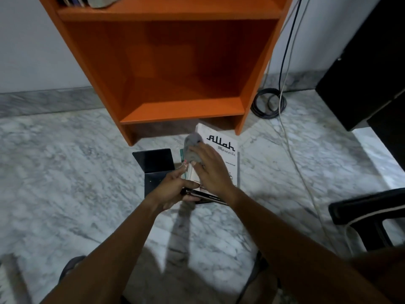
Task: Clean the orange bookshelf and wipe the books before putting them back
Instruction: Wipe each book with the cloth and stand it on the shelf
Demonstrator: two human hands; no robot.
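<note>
Forearms (109, 249): reaching in from the near edge, converging over the middle of the floor just short of the bookshelf.
Left hand (173, 189): curled round the left end of a thin dark book (206, 197), thumb on top; probably holding it steady so its cover can be wiped.
Right hand (211, 170): just beyond the left one, closed on a bunched grey cloth (192, 150); cloth blurred, so likely mid-stroke.
White book (221, 148): flat on the marble floor (65, 161), cover up with black lettering, near the bookshelf's right foot; cloth over its left edge, contact not clear; near end hidden behind the hands.
Black bookend (153, 163): on the floor just left of the white book, seemingly set aside while the shelf stands bare.
Orange bookshelf (175, 110): against the far wall; lower compartment holding nothing, presumably emptied for cleaning; a few books (72, 1) on the shelf above, far left.
Stage: wiping of books under way, none yet returned to the lower compartment.
Coiled cable (268, 103): on the floor right of the bookshelf, well apart from the hands.
</note>
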